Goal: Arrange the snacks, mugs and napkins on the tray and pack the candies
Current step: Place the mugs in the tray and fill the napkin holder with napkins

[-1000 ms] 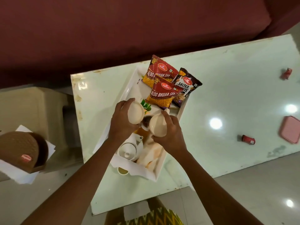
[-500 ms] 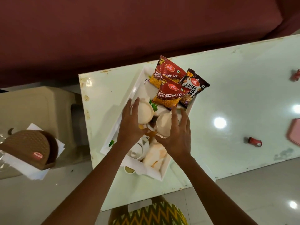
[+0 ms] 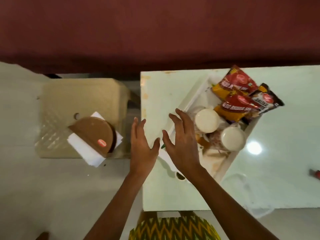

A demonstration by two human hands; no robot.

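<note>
A white tray (image 3: 194,97) lies on the pale table (image 3: 155,94). At its far end lie two red snack packets (image 3: 237,82) and a dark salted-nuts packet (image 3: 265,101). Two cream mugs stand upside down in its middle, one (image 3: 207,120) further away, one (image 3: 232,138) nearer. My left hand (image 3: 141,146) hovers open over the table's left edge. My right hand (image 3: 181,142) hovers open over the tray's left rim and hides part of the tray. White napkins (image 3: 83,148) sit in a brown holder (image 3: 95,132) on a stool at the left.
The beige plastic stool (image 3: 78,94) stands left of the table, a gap of floor between them. A dark red sofa (image 3: 155,32) runs along the far side. A small red candy (image 3: 315,174) lies at the table's right edge. My patterned clothing (image 3: 173,227) shows at the bottom.
Both hands let go of the upside-down mugs, which now stand in the tray, and moved left with fingers spread. The camera turned left, so the stool and napkins sit nearer the middle.
</note>
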